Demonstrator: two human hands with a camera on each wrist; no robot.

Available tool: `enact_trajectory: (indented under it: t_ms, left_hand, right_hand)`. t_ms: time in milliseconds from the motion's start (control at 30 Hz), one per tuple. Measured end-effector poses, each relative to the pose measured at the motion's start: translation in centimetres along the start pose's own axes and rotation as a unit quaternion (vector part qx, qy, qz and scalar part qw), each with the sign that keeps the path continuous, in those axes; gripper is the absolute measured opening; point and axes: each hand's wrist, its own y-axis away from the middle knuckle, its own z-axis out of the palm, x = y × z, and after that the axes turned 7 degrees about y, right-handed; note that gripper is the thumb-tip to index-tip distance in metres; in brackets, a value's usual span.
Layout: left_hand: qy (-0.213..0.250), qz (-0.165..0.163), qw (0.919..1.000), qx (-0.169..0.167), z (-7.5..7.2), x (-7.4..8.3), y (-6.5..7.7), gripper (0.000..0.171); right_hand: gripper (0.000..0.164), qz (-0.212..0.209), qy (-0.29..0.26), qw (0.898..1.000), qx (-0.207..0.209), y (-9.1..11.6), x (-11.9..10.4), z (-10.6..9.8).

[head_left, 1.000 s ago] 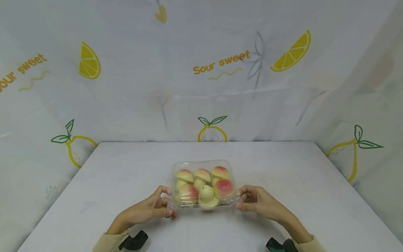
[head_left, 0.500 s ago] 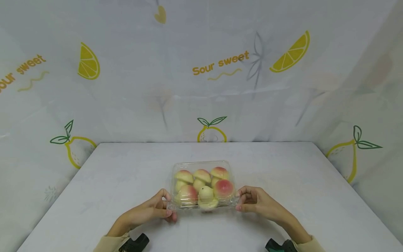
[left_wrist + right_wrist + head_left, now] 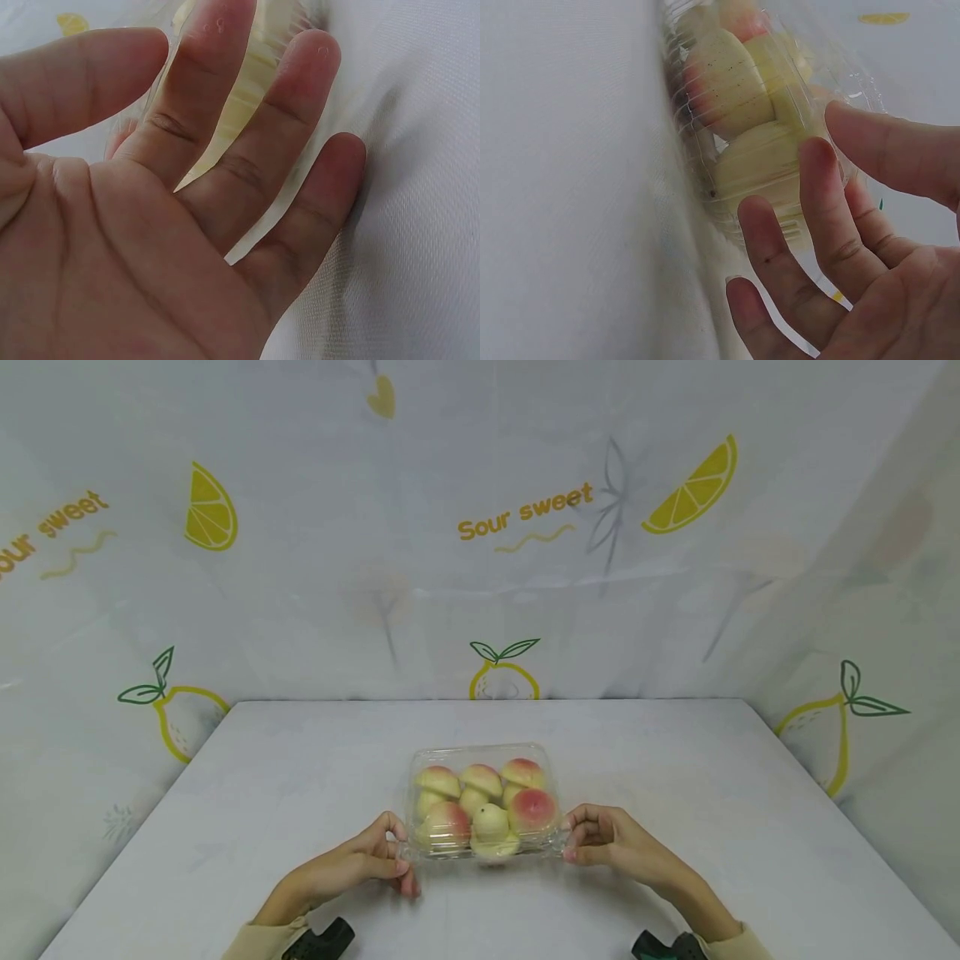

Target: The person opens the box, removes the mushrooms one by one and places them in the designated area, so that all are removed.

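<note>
- Just below the middle of the head view, a clear plastic box (image 3: 483, 755) of pale yellow and pink fruit (image 3: 533, 810) sits at the counter (image 3: 487, 920).
- At its lower-left corner I see the left hand (image 3: 354, 862) pinching the edge between thumb and forefinger, other fingers fanned out.
- At the lower-right corner, the right hand (image 3: 618, 839) pinches likewise, its remaining fingers loosely spread.
- I judge that gripping opposite corners keeps the box steady and level, leaving its top uncovered.
- Glare blurs the near rim; I cannot tell whether the base lies flat or is slightly raised there.
- In the left wrist view, the palm and fingers hide most of the box.
- The bottom of the head view cuts off both sleeves (image 3: 264, 940).
</note>
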Motion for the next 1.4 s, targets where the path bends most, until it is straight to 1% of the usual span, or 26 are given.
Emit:
enact_trajectory:
  t_ms: [367,500,667,767,933,1000,1167,1400]
  left_hand:
    - [-0.012,-0.014,0.9996,0.019,0.23,0.33,0.06,0.027]
    - [-0.023,-0.008,0.9995,0.019,0.15,0.33,0.12,0.027]
    - [-0.025,0.000,0.9995,0.017,0.10,0.34,0.15,0.029]
    - [-0.023,-0.005,0.9992,0.031,0.13,0.45,0.15,0.033]
    - [-0.011,-0.017,0.9975,0.068,0.35,0.57,0.10,0.035]
    - [0.000,-0.016,0.9976,0.067,0.48,0.49,-0.01,0.033]
    - [0.026,-0.006,0.9986,0.045,0.66,0.07,-0.36,0.029]
    - [0.025,-0.003,0.9986,0.046,0.57,-0.12,-0.53,0.028]
  right_hand:
    - [0.029,-0.005,0.010,1.000,0.004,0.12,-0.12,0.07]
    - [0.029,-0.003,0.012,1.000,0.008,0.13,0.03,0.13]
    - [0.030,-0.004,0.012,1.000,0.006,0.13,0.21,0.15]
    - [0.031,-0.002,0.013,1.000,0.005,0.14,0.20,0.12]
    - [0.031,0.008,0.017,1.000,0.010,0.15,0.06,0.06]
    - [0.031,0.011,0.019,1.000,0.012,0.13,0.02,0.05]
    - [0.030,0.009,0.015,1.000,0.013,0.05,-0.01,0.07]
    - [0.027,0.000,0.005,1.000,0.009,0.01,0.05,0.10]
